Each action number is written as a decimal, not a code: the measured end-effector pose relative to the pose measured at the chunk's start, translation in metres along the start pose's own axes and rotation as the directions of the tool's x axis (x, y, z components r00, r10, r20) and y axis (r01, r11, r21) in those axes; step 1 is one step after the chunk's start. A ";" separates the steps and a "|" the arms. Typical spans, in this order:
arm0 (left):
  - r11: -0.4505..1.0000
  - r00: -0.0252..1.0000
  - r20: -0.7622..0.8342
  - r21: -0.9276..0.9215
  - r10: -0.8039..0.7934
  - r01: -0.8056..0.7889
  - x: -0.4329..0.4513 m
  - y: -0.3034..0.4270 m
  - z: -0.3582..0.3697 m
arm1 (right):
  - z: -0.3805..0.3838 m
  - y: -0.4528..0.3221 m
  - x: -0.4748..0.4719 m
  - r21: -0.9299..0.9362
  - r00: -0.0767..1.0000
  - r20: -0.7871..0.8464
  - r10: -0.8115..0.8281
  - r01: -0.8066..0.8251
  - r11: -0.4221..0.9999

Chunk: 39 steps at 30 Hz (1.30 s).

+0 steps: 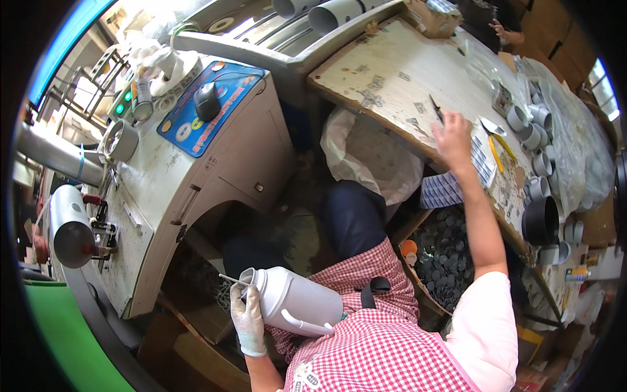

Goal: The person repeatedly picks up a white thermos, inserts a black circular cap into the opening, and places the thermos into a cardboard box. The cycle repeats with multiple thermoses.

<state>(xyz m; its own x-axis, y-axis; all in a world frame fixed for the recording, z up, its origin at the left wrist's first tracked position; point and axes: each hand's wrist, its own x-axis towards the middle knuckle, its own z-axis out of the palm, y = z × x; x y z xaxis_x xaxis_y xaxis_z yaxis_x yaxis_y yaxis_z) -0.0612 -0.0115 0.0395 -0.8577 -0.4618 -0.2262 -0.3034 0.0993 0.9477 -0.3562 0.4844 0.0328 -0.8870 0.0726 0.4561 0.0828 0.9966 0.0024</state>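
My left hand (247,308), in a pale work glove, grips the neck end of a grey plastic jug (303,299) with a side handle, which lies across my lap. A thin grey strip sticks out by the glove's fingertips. My bare right hand (454,137) is over the white worktable (343,73), its fingers spread near the handle of a dark pointed tool (435,107); whether they touch cannot be told. Just right of that hand are yellow-handled pliers (497,147) and printed sticker sheets (482,161).
Grey plastic cups (541,164) and a black cup (540,220) line the table's right side. Below are a lined bin (372,157) and a box of dark discs (443,259). A left-hand bench holds a computer mouse (207,102) and a clamped cylinder (71,225). A co-worker's hand (499,32) shows beyond.
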 end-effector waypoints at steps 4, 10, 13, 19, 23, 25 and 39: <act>0.996 0.998 -0.041 -0.079 0.046 -0.049 -0.003 0.008 -0.008 | 0.044 0.052 0.028 -0.085 0.988 0.151 -0.036 0.049 0.995; 0.722 0.711 -0.129 0.152 0.691 -0.675 -0.024 0.069 -0.071 | 0.063 0.078 0.051 0.578 0.878 0.454 0.151 -0.419 0.700; 0.478 0.644 0.183 0.528 0.743 -0.702 -0.026 0.087 -0.092 | -0.015 -0.068 -0.004 0.637 0.705 0.673 -0.225 -0.706 -0.309; 0.436 0.621 0.294 0.502 0.726 -0.747 -0.021 0.066 -0.081 | -0.113 -0.247 -0.114 0.052 -0.009 0.306 -0.952 -0.998 0.027; 0.441 0.608 0.307 0.467 0.732 -0.767 -0.021 0.064 -0.087 | -0.161 -0.290 -0.148 0.953 0.160 0.192 -0.968 -0.266 0.145; 0.437 0.596 0.310 0.451 0.741 -0.778 -0.022 0.060 -0.091 | -0.182 -0.295 -0.146 0.976 0.207 0.030 -0.978 0.207 0.074; 0.336 0.511 0.401 0.431 0.760 -0.838 -0.020 0.055 -0.073 | -0.204 -0.344 -0.175 0.434 0.247 0.041 -0.968 0.869 0.239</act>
<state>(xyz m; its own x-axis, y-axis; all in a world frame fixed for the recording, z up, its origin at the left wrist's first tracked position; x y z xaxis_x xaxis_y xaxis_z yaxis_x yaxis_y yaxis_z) -0.0308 -0.0608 0.1128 -0.8355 0.1927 0.5146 0.4375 0.7999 0.4108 -0.1369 0.1208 0.1335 -0.3173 -0.9454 0.0738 -0.9477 0.3189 0.0106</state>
